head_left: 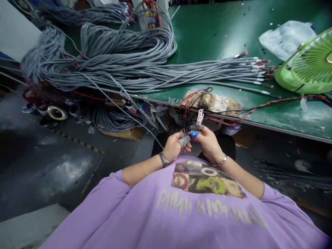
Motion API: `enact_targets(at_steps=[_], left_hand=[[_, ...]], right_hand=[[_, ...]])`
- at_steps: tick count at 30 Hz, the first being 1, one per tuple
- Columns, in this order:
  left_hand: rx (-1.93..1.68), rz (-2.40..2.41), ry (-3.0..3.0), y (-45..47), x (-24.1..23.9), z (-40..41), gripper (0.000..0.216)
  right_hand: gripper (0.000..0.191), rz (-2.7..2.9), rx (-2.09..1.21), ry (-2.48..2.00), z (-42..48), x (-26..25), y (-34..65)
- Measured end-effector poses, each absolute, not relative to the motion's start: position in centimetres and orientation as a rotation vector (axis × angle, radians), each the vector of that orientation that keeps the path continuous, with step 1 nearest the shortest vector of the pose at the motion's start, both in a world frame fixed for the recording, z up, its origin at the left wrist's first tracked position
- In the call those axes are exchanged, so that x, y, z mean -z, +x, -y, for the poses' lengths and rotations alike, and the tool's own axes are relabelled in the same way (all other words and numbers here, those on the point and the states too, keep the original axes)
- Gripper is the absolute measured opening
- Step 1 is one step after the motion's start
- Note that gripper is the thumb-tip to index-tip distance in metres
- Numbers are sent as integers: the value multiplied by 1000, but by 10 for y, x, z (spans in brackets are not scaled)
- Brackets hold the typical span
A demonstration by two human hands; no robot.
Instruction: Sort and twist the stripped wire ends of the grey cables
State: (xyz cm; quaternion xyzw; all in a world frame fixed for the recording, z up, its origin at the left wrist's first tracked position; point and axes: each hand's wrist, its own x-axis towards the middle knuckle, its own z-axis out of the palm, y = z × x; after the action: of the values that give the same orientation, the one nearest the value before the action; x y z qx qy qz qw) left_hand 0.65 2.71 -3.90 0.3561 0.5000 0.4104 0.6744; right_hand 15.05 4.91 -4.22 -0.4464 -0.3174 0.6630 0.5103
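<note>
My left hand (174, 146) and my right hand (207, 142) meet close to my chest, just below the bench edge. Both are closed around the end of a thin cable whose coloured wire strands (183, 132) fan out between the fingertips. Grey finger covers sit on my left fingers and a blue one on my right. A small pink clip (200, 117) stands just above my right fingers. Red and black wires (190, 100) run up from the hands onto the bench. I cannot make out how the strands are pinched.
The green bench (223, 27) carries a big heap of grey cables (116, 52) and a row of stripped cable ends (256, 69). A green fan (308, 64) and a plastic bag (285, 36) lie at right. Tape rolls (55, 112) and more cable coils (118, 119) sit under the bench.
</note>
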Motion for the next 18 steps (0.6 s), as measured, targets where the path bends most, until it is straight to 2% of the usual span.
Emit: enact_targets(at_steps=[9, 18], left_hand=[[-912, -1119, 789, 5, 39, -30, 38], [-852, -1112, 852, 7, 36, -30, 37]], right_hand=[[39, 672, -1803, -1029, -51, 40, 165], [43, 811, -1699, -1033, -54, 41, 160]])
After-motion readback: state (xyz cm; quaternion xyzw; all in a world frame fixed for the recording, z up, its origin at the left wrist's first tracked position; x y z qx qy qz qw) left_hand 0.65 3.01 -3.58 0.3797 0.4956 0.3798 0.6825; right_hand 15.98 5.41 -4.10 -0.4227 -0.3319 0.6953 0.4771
